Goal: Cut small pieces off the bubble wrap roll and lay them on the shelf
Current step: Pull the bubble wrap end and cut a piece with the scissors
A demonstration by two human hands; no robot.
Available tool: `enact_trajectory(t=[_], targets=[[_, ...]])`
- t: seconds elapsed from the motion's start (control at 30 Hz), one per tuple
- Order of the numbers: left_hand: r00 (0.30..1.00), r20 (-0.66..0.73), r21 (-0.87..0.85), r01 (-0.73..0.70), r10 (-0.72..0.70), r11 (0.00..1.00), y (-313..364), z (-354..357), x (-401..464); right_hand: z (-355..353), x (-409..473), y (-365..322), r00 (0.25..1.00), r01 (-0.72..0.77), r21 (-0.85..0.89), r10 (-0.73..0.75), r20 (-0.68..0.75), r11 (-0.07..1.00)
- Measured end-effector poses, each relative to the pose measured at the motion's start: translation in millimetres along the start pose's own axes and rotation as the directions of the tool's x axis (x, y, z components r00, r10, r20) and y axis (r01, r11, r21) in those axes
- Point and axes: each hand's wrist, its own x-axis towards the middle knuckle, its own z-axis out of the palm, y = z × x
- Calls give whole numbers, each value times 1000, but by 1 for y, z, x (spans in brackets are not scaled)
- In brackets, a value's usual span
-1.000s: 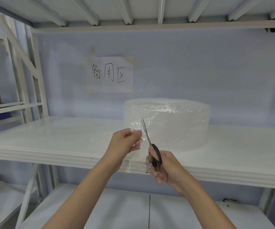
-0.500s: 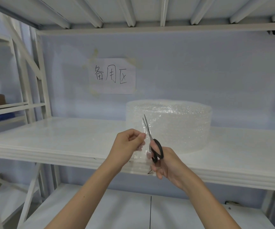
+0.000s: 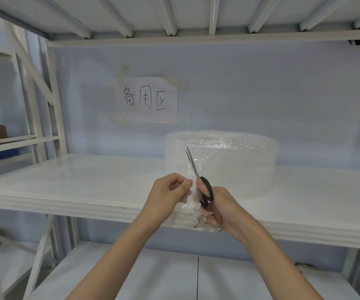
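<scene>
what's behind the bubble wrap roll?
Behind the roll: bare bluish wall. The paper sign hangs up-left of it, uncovered. The wall strip and shelf directly behind the roll are hidden.

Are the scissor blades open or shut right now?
Shut: the scissors in the right hand show blades together as one thin line.

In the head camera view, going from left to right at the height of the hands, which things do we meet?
Left hand pinching the bubble wrap strip → scissors → right hand → bubble wrap roll, farther back on the shelf.
</scene>
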Motion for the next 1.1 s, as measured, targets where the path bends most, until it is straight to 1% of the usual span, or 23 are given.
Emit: enact_trajectory(t=[0.1, 0.17, 0.27, 0.3, 0.37, 0.47, 0.53, 0.67, 0.73, 0.8, 0.87, 0.9, 0.97, 1.0, 1.03, 1.1], targets=[[1000, 8, 4, 13, -13, 1000, -1, -3, -2, -1, -2, -3, 1000, 17, -3, -17, 6, 1000], [999, -18, -27, 34, -34, 999, -1, -8, -2, -2, -5, -7, 999, 31, -15, -31, -13, 999], [993, -91, -79, 64, -71, 995, 1, -18, 5, 1, -16, -15, 996, 63, -128, -71, -58, 990], [991, -109, -96, 69, -79, 993, 2, -21, 7, 3, -20, -17, 995, 77, -173, -88, -55, 982], [988, -128, -111, 72, -86, 991, 3, -26, 10, 7, -28, -23, 991, 120, -207, -131, -40, 971], [985, -137, -127, 90, -107, 988, 1, -28, 10, 9, -37, -31, 981, 180, -205, -192, -39, 962], [984, -131, -153, 101, -121, 983, -1, -28, 9, 6, -41, -35, 976, 194, -208, -209, -53, 959], [987, -97, -185, 109, -128, 977, 0, -22, 7, -17, -48, -27, 964, 176, -246, -217, -154, 953], [989, -75, -195, 110, -127, 975, 1, -16, 7, -35, -51, -16, 952, 149, -281, -215, -219, 948], [991, -53, -193, 109, -122, 975, 1, -9, 6, -56, -54, -5, 930, 125, -262, -205, -305, 957], [993, -31, -190, 110, -118, 976, 1, 0, 5, -75, -56, 7, 887, 84, -275, -198, -417, 958], [993, -21, -189, 112, -118, 976, 1, 4, 5, -85, -56, 13, 857, 38, -330, -200, -476, 943], [993, -2, -186, 117, -120, 975, 0, 12, 5, -100, -54, 20, 792, -96, -484, -228, -566, 870], [993, 10, -183, 119, -119, 976, 0, 16, 6, -104, -53, 20, 769, -156, -548, -247, -590, 822], [993, 19, -180, 119, -117, 976, 0, 19, 6, -108, -51, 19, 759, -206, -595, -257, -598, 777], [993, 30, -174, 116, -113, 978, 1, 22, 6, -116, -47, 15, 772, -316, -677, -234, -591, 665]])
